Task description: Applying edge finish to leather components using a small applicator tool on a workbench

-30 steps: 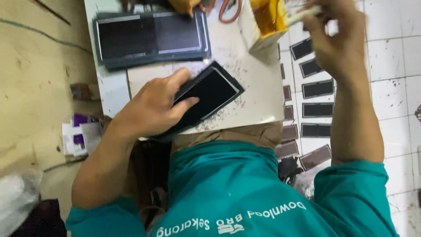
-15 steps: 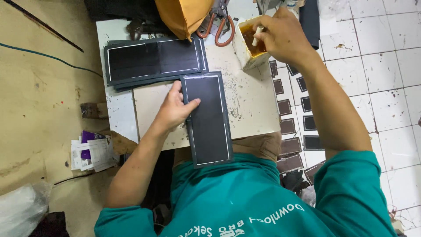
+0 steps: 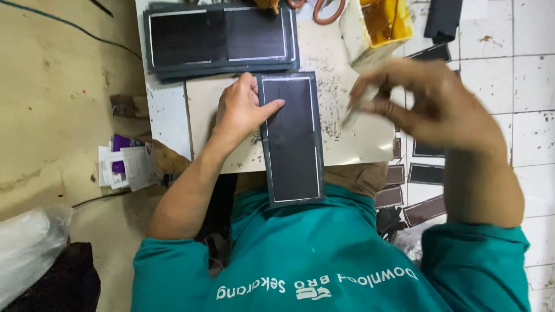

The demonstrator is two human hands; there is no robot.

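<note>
Small white work board [image 3: 358, 144] on a bare concrete floor, white tiles off to your right. Your left hand [image 3: 240, 110] lies flat, fingers spread loose, pressing the upper left edge of a long black rectangular panel [image 3: 292, 141]; it grips nothing. The panel lies lengthwise toward you, its near end hanging off the board over your teal shirt [image 3: 324, 260]. Your right hand [image 3: 430, 104] is raised above the board's right edge, blurred, fingertips pinched on a thin pale stick [image 3: 354, 112] pointing down at the board. At the far edge sits a stack of black panels [image 3: 219, 37], orange-handled scissors [image 3: 326, 10] and an open carton of yellow glue [image 3: 378, 26]. More dark panels [image 3: 425, 173] lie on the tiles to your right. Paper scraps [image 3: 124, 164] on the floor to the left.
</note>
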